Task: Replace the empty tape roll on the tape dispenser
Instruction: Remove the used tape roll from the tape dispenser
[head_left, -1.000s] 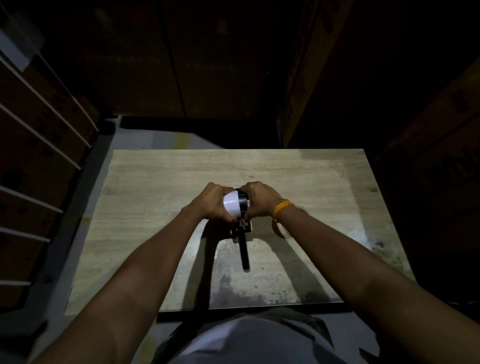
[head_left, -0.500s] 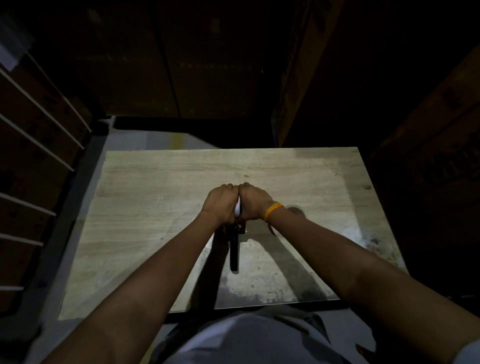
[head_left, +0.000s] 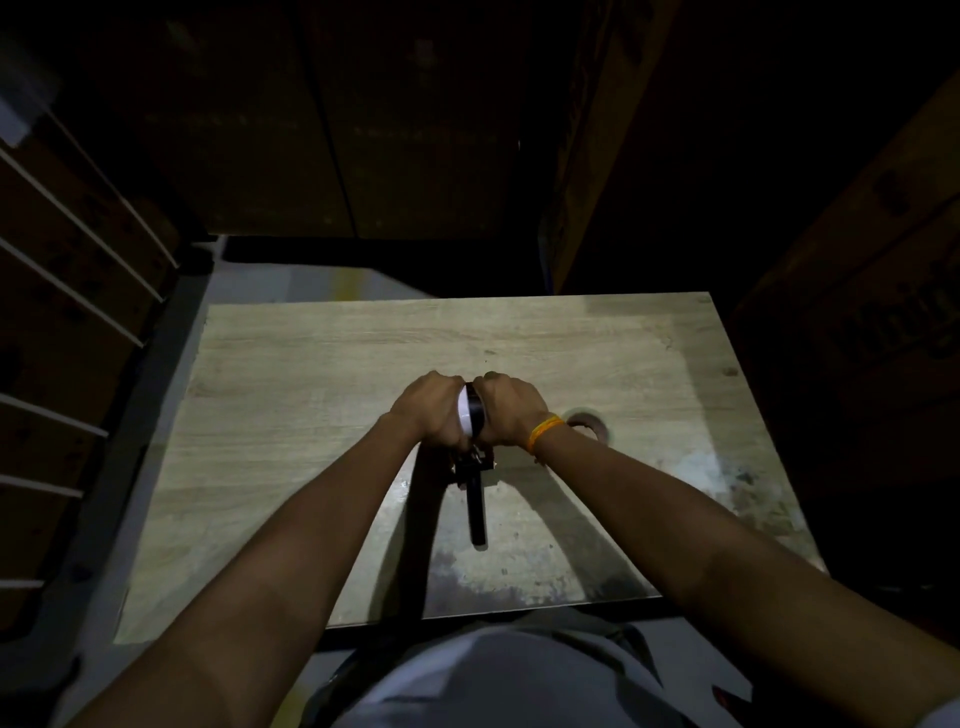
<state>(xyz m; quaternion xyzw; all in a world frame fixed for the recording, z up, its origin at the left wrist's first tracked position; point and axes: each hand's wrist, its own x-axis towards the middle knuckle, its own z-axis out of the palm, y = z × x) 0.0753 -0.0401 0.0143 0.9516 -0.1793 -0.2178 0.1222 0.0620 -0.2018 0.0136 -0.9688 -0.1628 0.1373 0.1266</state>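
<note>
While both hands press in from either side, the tape roll (head_left: 464, 420) shows as a smooth white curved band sandwiched between them, seated against the round black head of the tape dispenser (head_left: 475, 480). Below the roll sits a knot of dull metal parts, and from it a straight, matte black handle reaches toward the person, its end lying over the desk (head_left: 291, 374). The left hand (head_left: 431, 410) has its grip curled closed over the roll's left face; the right hand (head_left: 511, 413) has its grip wrapped shut around the dispenser head on the other side, knuckles up. An orange band (head_left: 544, 438) circles the right wrist. Just right of that wrist lies what looks like a brownish ring (head_left: 589, 423) on the desk, partly hidden and dim. The desk is pale wood grain, worn and blotchy near its front edge. Half a second ago the hands met knuckle to knuckle, hiding the roll almost entirely; now they have parted slightly and more white shows.
</note>
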